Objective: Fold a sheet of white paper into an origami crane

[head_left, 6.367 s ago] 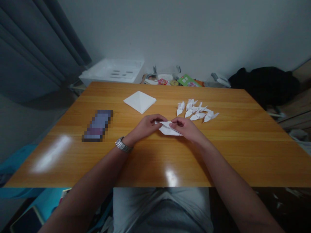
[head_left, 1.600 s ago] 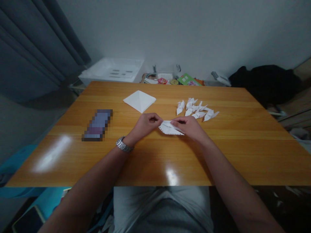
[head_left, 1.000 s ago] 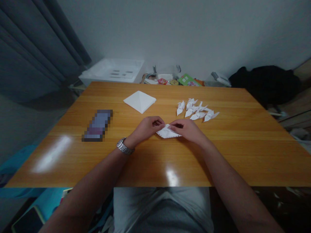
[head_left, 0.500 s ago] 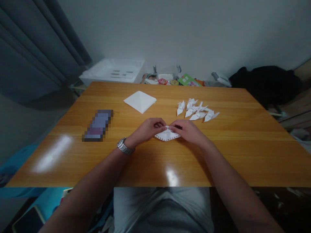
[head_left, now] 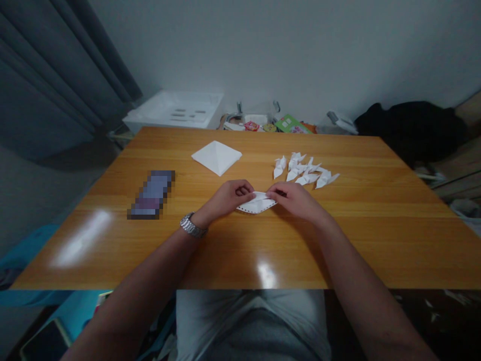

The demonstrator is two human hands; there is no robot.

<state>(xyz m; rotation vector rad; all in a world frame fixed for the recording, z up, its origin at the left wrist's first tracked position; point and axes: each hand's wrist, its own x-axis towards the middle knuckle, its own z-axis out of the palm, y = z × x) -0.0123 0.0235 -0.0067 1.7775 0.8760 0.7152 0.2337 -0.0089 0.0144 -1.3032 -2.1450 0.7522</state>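
Observation:
Between my hands is a small folded piece of white paper (head_left: 257, 204) with a dark dotted line along its near edges. My left hand (head_left: 236, 194), with a metal watch (head_left: 193, 225) on its wrist, pinches the paper's left side. The right side is pinched by my right hand (head_left: 289, 196), its thumb lying on top of the paper. Fingertips under the paper are hidden. Just beyond my right hand lie several folded paper cranes (head_left: 306, 170) in a loose group. A larger stack of white paper (head_left: 217, 158), diamond-shaped as it lies, rests farther back to the left.
A phone (head_left: 151, 195), blurred out, lies on the left of the wooden table (head_left: 376, 240). Behind the far edge stand a white foam box (head_left: 176, 108) and a clutter of packets (head_left: 259, 125). A black cloth heap (head_left: 409, 125) sits at the back right.
My hands have shifted slightly away from me with the folded paper. The right fingers have slid outward, so more of the paper's upper middle shows. Everything else stays in place.

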